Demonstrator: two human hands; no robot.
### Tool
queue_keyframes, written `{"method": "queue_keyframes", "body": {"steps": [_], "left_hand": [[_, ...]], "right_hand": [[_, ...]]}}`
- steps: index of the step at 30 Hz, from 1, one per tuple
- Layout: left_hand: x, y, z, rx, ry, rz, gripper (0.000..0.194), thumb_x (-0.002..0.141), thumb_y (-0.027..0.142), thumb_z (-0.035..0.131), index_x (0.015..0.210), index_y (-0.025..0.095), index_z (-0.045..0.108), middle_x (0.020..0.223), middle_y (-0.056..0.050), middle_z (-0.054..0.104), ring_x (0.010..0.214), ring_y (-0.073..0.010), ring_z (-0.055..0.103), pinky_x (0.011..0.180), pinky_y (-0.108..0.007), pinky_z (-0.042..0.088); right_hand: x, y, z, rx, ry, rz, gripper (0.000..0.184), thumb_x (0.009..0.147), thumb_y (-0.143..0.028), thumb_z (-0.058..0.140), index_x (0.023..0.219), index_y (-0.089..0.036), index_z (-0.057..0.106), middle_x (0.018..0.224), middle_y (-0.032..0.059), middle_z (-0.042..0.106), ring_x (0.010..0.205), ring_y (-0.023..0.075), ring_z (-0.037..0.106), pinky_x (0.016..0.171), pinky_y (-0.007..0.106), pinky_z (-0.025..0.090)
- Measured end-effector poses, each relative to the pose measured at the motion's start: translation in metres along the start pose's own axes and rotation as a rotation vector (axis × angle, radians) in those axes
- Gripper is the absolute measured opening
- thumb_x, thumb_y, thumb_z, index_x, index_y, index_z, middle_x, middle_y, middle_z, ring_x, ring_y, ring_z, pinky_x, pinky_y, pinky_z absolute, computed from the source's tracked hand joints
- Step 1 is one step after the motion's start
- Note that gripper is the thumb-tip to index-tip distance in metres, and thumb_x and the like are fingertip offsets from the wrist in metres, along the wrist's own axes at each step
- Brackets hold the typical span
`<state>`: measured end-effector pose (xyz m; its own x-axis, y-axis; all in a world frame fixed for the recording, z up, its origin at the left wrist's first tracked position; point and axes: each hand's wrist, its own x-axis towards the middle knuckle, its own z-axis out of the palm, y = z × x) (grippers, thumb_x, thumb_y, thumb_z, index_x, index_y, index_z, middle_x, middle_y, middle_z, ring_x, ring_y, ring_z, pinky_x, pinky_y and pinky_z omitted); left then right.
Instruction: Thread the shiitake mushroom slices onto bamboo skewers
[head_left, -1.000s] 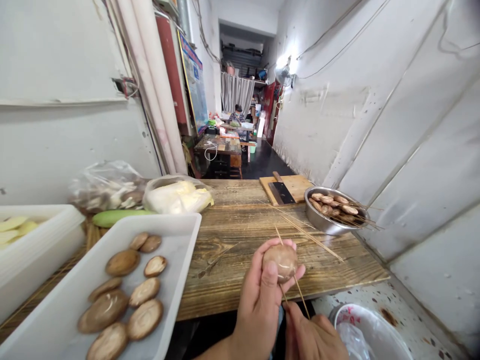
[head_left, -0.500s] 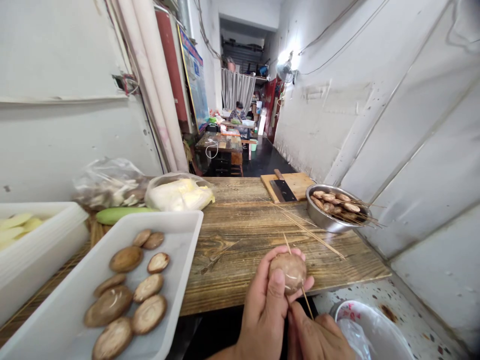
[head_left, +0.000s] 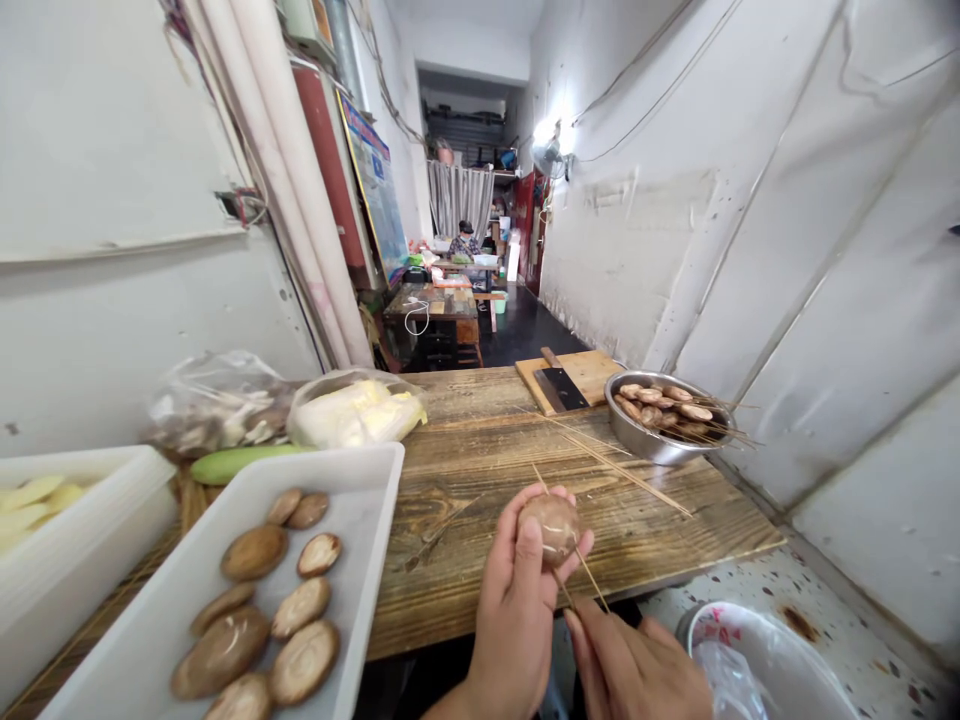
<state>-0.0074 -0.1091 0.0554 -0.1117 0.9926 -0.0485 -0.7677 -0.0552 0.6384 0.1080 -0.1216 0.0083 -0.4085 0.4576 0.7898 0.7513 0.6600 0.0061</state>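
Note:
My left hand (head_left: 517, 590) cups a brown shiitake mushroom cap (head_left: 559, 526), thumb across its near face. A thin bamboo skewer (head_left: 592, 577) runs through the cap, its tip sticking out at the top and its shaft out below. My right hand (head_left: 634, 660) is closed just below, pinching a second skewer (head_left: 564, 588) whose upper end meets the cap's lower edge. How deep it sits is hidden. To the left, a white plastic tray (head_left: 376, 560) holds several loose mushroom caps (head_left: 300, 607).
A steel bowl (head_left: 645, 443) of skewered mushrooms stands at right, beside a cleaver (head_left: 561, 388) on a cutting board (head_left: 596, 372). Loose skewers (head_left: 626, 472) lie on the wooden table (head_left: 450, 560). Bagged cabbage (head_left: 360, 410) sits behind the tray; a lined bucket (head_left: 772, 650) stands lower right.
Both hands and the mushroom appear slightly further left as the view shifts. The right hand has drawn down from the cap, and the second skewer now shows between them.

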Motion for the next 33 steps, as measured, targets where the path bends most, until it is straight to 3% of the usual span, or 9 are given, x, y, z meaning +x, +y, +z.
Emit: {"method": "queue_keyframes", "body": {"steps": [3,11,17,23,26,28,30,33], "left_hand": [[0.002,0.003,0.001,0.005,-0.001,0.029,0.031,0.085,0.037,0.055,0.111,0.021,0.056,0.118,-0.011,0.061,0.121,-0.0273,0.049,0.098,-0.047,0.044],[-0.008,-0.008,0.003,0.019,-0.035,-0.024,0.029,0.087,0.038,0.050,0.109,0.019,0.054,0.119,-0.012,0.060,0.119,-0.0284,0.051,0.095,-0.048,0.046],[-0.004,-0.014,0.001,0.023,0.013,-0.012,0.029,0.089,0.037,0.048,0.111,0.020,0.053,0.121,-0.012,0.059,0.120,-0.0271,0.050,0.096,-0.046,0.046],[0.012,-0.014,-0.006,-0.009,0.077,0.017,0.030,0.087,0.035,0.052,0.112,0.018,0.052,0.121,-0.013,0.059,0.121,-0.0258,0.050,0.098,-0.046,0.044],[0.020,-0.013,-0.011,-0.037,0.143,0.032,0.033,0.087,0.034,0.053,0.114,0.016,0.052,0.117,-0.013,0.061,0.118,-0.0246,0.052,0.098,-0.045,0.045],[0.024,-0.011,-0.014,-0.047,0.174,0.078,0.034,0.086,0.034,0.054,0.116,0.017,0.052,0.115,-0.012,0.062,0.116,-0.0232,0.053,0.098,-0.045,0.045],[0.026,-0.006,-0.016,-0.061,0.181,0.126,0.034,0.086,0.034,0.054,0.116,0.018,0.052,0.112,-0.011,0.063,0.114,-0.0222,0.055,0.097,-0.045,0.045],[0.028,0.007,-0.018,-0.085,0.180,0.187,0.030,0.087,0.033,0.053,0.112,0.017,0.053,0.107,-0.010,0.065,0.110,-0.0224,0.057,0.094,-0.046,0.047]], "right_hand": [[-0.006,0.000,0.004,-0.019,0.021,-0.047,0.017,0.093,-0.016,0.048,0.099,-0.008,0.062,0.054,-0.0004,0.063,0.040,0.0085,0.053,0.046,0.028,0.030],[-0.001,-0.008,0.000,0.005,0.040,0.016,0.024,0.097,-0.013,0.036,0.100,-0.007,0.059,0.054,0.0008,0.063,0.040,0.0099,0.052,0.049,0.027,0.032],[0.007,-0.003,0.000,0.026,0.042,0.026,0.023,0.098,-0.015,0.036,0.095,-0.010,0.059,0.055,0.0003,0.064,0.041,0.0099,0.054,0.050,0.028,0.029],[0.002,0.003,0.008,-0.001,0.008,0.037,0.023,0.097,-0.016,0.038,0.098,-0.009,0.060,0.061,0.0022,0.064,0.051,0.0126,0.057,0.057,0.030,0.034],[0.002,0.003,0.018,-0.006,-0.044,0.108,0.023,0.095,-0.019,0.040,0.090,-0.016,0.062,0.062,0.0018,0.059,0.055,0.0157,0.055,0.058,0.031,0.035],[0.002,0.004,0.024,0.047,-0.087,0.182,0.024,0.094,-0.021,0.041,0.084,-0.018,0.062,0.075,0.0066,0.060,0.068,0.0199,0.058,0.063,0.033,0.040],[0.002,0.007,0.028,0.185,-0.169,0.235,0.024,0.094,-0.023,0.039,0.082,-0.018,0.059,0.092,0.0114,0.059,0.082,0.0227,0.059,0.068,0.035,0.045],[0.000,0.012,0.027,0.509,-0.397,0.271,0.018,0.095,-0.026,0.039,0.088,-0.020,0.055,0.093,0.0081,0.058,0.078,0.0191,0.060,0.066,0.032,0.049]]}}
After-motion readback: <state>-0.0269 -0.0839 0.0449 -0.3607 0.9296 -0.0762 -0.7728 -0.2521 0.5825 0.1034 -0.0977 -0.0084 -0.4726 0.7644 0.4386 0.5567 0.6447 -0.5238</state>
